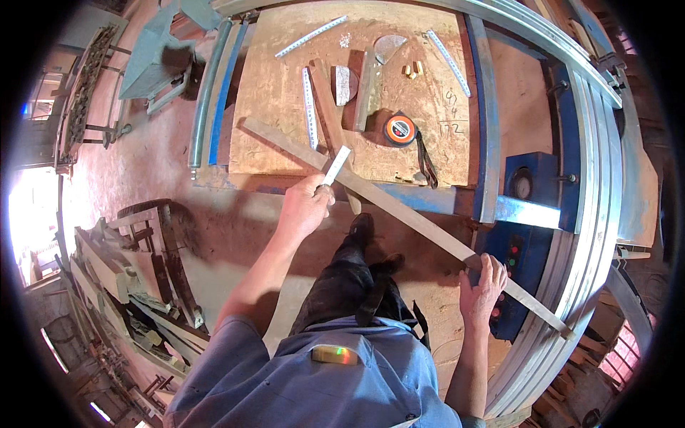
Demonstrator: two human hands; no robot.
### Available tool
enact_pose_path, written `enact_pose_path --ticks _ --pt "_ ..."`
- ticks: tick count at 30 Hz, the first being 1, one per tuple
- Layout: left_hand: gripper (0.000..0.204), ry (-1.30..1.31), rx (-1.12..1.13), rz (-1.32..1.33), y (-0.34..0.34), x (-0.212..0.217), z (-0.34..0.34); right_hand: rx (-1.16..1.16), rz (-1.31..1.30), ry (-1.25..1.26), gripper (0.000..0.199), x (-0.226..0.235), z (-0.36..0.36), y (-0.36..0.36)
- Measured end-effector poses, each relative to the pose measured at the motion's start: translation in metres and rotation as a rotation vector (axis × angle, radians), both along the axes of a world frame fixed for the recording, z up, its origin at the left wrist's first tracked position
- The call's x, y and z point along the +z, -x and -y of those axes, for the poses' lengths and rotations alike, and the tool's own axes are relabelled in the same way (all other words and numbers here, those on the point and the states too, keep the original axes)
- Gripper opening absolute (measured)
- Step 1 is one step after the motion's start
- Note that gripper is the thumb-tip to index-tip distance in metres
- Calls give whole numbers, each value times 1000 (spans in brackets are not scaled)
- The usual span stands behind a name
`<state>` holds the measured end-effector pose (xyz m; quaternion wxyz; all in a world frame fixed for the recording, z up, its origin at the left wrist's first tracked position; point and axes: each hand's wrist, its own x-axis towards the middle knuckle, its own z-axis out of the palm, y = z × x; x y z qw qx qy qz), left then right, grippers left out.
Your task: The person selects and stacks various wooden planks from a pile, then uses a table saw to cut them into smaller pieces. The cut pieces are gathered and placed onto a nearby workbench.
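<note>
A long, thin wooden strip (407,210) slants from the board top down to the right, its far end above the metal rails. My right hand (484,287) is closed around it near that right end. My left hand (307,205) pinches a short white flat strip (337,165), which lies across the wooden strip. What the white strip is made of I cannot tell. A shorter wooden strip (327,107) passes beneath the long one and sticks out past the board's near edge. An orange and black tape measure (399,130) with a dark strap lies to the right.
On the wooden board (428,153) lie white ruler strips (310,107), another wooden piece (365,89), a half-round piece (389,48) and small brass-coloured pieces (412,70). A blue steel frame (421,198) borders it. Metal rails (596,178) run along the right; scrap wood (135,271) piles at left.
</note>
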<state>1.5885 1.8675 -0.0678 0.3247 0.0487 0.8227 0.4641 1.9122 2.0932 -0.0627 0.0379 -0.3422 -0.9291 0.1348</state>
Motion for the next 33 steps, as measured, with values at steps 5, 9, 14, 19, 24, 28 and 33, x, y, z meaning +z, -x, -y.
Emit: enact_pose_path --ticks 5,9,14,19,24,28,33 --pt "19 11 -6 -2 0 -8 5 -13 -9 8 61 0 0 1" --pt "21 53 21 -12 -3 1 1 -4 -18 4 61 -1 0 1" --pt "22 61 5 1 -2 1 1 18 -34 -3 62 -4 -2 -2" --pt "23 52 -2 13 -2 2 1 15 -19 -6 63 -2 -1 -1" --pt "24 73 -24 -28 -2 1 2 23 -29 -3 63 -4 -2 -3" --pt "25 87 -17 -4 -1 3 0 24 -34 -5 62 -6 -2 -4" --pt "24 85 -9 0 -1 3 1 19 -20 0 61 -7 -3 -5"
